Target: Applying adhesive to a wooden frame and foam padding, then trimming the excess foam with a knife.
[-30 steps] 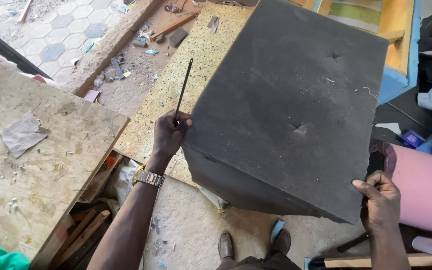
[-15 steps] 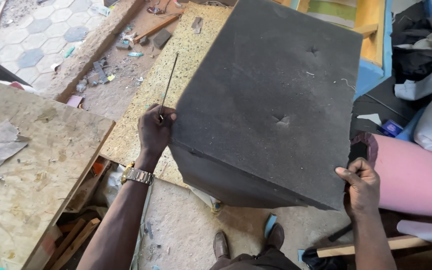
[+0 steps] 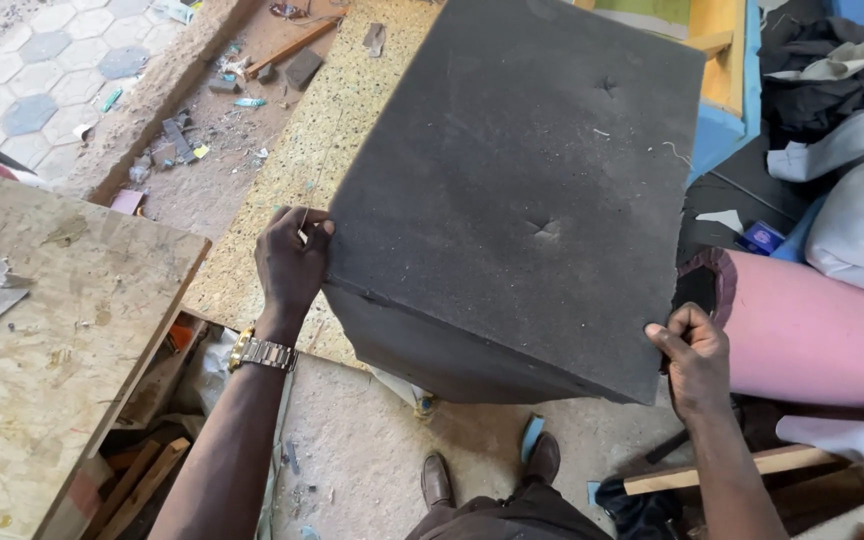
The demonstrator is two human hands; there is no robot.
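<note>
A big dark grey foam-covered block [image 3: 512, 190] is tilted up in front of me, with two small dimples in its face. My left hand [image 3: 292, 262], with a metal watch on the wrist, rests at the block's left corner. Its thumb and forefinger are pinched on a thin needle, of which only a faint sliver shows above the fingers. My right hand [image 3: 694, 358] grips the block's lower right corner with closed fingers. The block rests over a yellowish speckled foam sheet [image 3: 322, 140].
A chipboard worktable [image 3: 62, 330] stands at the left with a scrap of grey paper on it. A pink roll [image 3: 812, 330] and piled cloth lie at the right. Wood offcuts and debris litter the floor; my shoes [image 3: 492, 475] are below the block.
The long dark needle that stood well above my left hand now hardly shows. The block has come closer and fills more of the view. Both hands stay at its corners.
</note>
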